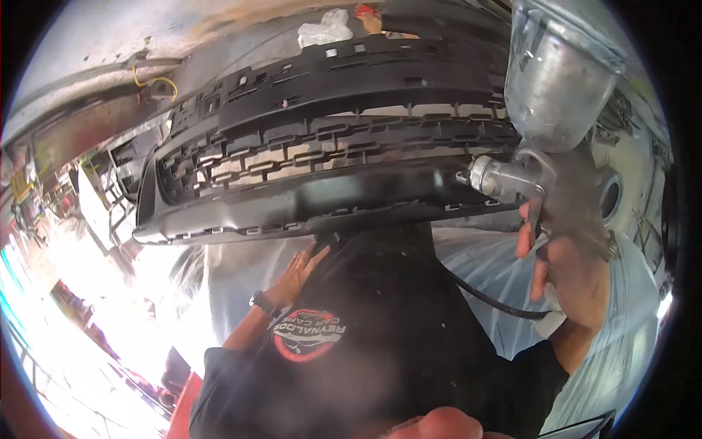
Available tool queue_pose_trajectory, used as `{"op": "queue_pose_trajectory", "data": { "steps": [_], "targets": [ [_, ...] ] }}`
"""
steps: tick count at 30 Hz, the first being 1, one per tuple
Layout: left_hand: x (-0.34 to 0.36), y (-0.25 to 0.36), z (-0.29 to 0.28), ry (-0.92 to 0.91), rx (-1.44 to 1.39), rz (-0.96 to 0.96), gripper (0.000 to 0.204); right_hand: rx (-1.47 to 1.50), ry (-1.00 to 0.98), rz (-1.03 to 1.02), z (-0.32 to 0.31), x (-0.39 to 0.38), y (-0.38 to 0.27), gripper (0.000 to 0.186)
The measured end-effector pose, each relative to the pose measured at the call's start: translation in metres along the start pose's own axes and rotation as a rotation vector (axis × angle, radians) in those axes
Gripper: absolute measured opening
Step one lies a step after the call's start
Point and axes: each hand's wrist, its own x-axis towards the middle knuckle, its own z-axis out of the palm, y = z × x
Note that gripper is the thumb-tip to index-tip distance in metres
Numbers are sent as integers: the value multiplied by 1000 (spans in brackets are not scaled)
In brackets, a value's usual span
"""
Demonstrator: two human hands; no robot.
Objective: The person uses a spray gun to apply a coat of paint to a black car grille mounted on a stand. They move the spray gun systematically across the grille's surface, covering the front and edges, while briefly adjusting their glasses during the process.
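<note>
My right hand (pixel 574 278) is wrapped round the grip of a spray gun (pixel 508 179) with a clear cup (pixel 559 80) on top. Grey-silver colour shows inside the cup. The gun's nozzle points left, close to the front of a black car bumper grille (pixel 307 194). A dark hose (pixel 497 300) runs from the lower end of the gun's handle toward my body. My left hand (pixel 292 274), with a watch on its wrist, is below the grille's lower edge beside my black shirt. Its fingers look stretched out, their tips partly hidden, and I see nothing held.
Clear plastic sheeting (pixel 621 307) hangs or lies on the right, with more behind my left arm. A crumpled white plastic bag (pixel 325 28) and a small red-topped thing (pixel 368 14) sit beyond the grille. Cluttered items and bright light fill the left side.
</note>
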Motion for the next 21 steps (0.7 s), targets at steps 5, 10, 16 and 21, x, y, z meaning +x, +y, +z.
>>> {"op": "queue_pose_trajectory", "data": {
  "steps": [5,10,16,21],
  "targets": [
    [-9,24,6,71,-104,-29,109,-78,69,-25,5,10,-15,58],
    [-15,19,10,187,-211,52,97,-227,191,82,25,13,-21,60],
    [-27,-23,8,203,-250,123,98,-193,122,4,103,7,-44,60],
    [-47,-51,12,260,-214,164,96,-265,-142,-41,174,17,-73,60]
  ]
}}
